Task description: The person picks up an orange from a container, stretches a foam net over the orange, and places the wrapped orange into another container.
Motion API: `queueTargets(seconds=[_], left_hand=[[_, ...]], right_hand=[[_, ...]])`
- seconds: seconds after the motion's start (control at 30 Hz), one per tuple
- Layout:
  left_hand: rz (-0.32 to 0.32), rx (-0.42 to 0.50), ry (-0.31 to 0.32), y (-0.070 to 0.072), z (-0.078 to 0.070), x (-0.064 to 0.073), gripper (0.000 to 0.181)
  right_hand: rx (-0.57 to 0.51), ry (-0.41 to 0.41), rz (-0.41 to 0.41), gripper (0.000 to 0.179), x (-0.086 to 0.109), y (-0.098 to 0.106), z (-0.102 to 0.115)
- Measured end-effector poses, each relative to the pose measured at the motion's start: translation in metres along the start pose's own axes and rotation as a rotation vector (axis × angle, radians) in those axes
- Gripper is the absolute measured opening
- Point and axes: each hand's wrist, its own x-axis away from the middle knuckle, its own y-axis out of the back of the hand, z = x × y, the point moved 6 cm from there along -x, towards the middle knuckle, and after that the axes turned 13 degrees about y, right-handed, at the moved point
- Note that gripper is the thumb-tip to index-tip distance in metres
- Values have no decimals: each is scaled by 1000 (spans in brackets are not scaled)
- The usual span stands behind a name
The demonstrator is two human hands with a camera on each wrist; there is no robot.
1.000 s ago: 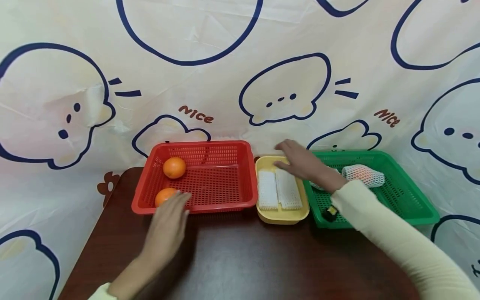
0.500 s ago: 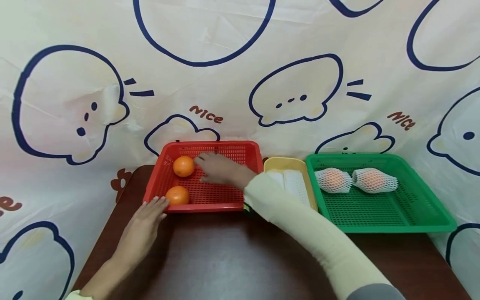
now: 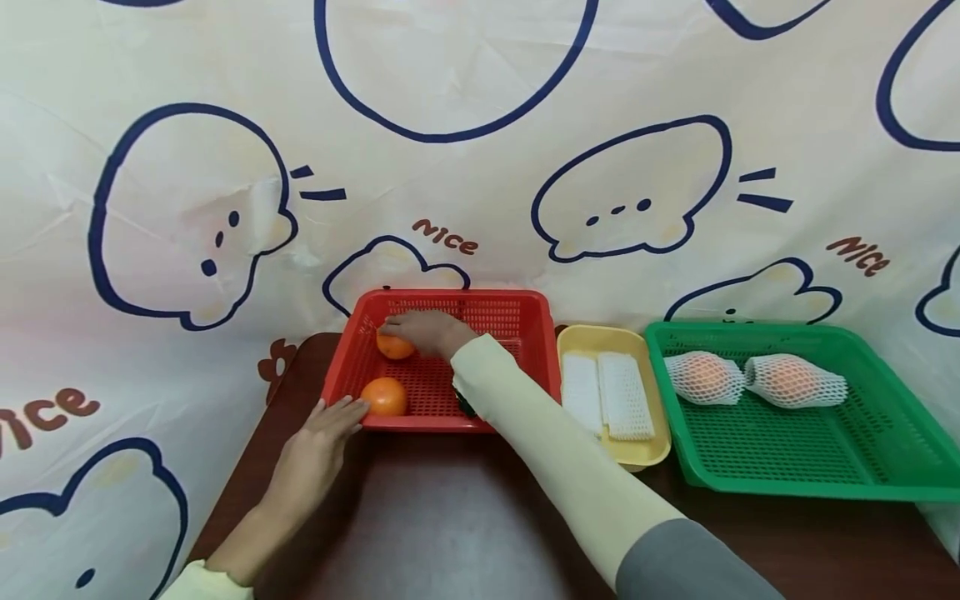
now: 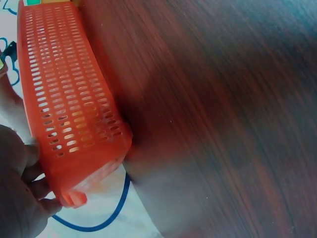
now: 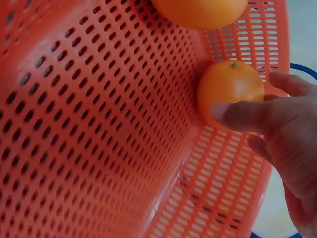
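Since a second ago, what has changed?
The right hand swept left from over the yellow tray into the red basket, now grasping the far orange; the left hand shifted left, to the basket's near corner. Oranges and wrapped fruits stayed put.

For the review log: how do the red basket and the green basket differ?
The red basket holds two bare oranges; the green basket holds two fruits in white nets. The red basket stands left of the yellow tray, the green basket right of it. The right hand is in the red basket; no hand is in the green basket. Both have perforated floors.
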Motion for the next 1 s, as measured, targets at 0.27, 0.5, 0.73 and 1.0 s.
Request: queueTargets(seconds=[0.27, 0.5, 0.73, 1.0], left_hand=[[-20, -7, 10, 3, -1, -4, 39], [-13, -2, 26, 0, -2, -4, 37], [-10, -8, 52, 3, 0, -3, 34], [1, -24, 137, -6, -1, -4, 33]], right_hand=[[79, -9, -5, 58, 2, 6, -4], [-14, -13, 86, 82, 4, -3, -9], [-19, 4, 67, 80, 4, -3, -12], [-134, -15, -41, 75, 21, 4, -23]])
